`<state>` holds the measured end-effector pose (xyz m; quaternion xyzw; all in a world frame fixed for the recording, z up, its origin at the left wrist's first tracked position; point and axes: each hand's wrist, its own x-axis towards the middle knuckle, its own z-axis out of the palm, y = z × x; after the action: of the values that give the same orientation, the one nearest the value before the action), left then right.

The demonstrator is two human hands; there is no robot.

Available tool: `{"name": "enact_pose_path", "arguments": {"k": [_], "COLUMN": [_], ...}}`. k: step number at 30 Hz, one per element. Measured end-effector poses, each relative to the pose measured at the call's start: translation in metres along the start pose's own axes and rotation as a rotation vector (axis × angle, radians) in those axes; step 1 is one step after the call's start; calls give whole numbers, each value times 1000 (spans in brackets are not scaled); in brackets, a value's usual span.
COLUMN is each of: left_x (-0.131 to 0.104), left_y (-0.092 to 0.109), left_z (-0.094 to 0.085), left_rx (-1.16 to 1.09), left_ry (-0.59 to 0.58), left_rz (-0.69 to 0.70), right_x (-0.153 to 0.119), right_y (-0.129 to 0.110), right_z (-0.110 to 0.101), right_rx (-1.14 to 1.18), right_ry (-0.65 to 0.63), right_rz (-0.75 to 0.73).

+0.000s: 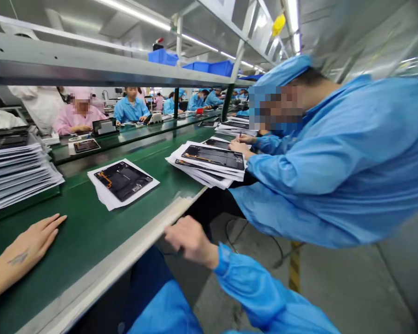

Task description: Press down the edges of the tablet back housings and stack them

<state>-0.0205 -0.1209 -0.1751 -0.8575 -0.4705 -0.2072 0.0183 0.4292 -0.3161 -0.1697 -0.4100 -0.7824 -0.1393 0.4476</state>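
My left hand (38,239) lies flat on the green work surface (101,232), fingers stretched out and nothing in it. Loosely curled, my right hand (190,239) is at the bench's pale front edge (139,241); it is slightly blurred and I see nothing in it. Ahead, between the two hands, a black tablet-like panel (123,180) with an orange ribbon cable rests on white sheets (106,198). Farther right, similar panels (214,157) are stacked with white sheets between them.
A tall stack of panels and sheets (17,171) stands at the left. A co-worker in blue (334,153) leans over the bench on the right, hands near another panel. Overhead runs a metal shelf (90,65) with blue bins (163,56). More people sit across the line.
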Motion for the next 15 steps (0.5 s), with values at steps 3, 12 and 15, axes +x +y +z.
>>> {"name": "enact_pose_path", "arguments": {"k": [3,12,15], "left_x": [12,116,145], "left_y": [56,246,304], "left_z": [-20,34,65], "left_rx": [-167,-827,-1072], "left_ry": [14,-143,-251], "left_rz": [17,-19,-141], "right_x": [-35,-48,-39], "right_y": [37,161,197], "right_z": [-44,-91,-115], "right_rx": [11,208,196], "right_ry": [186,821,988], "right_rz": [359,958,978]}}
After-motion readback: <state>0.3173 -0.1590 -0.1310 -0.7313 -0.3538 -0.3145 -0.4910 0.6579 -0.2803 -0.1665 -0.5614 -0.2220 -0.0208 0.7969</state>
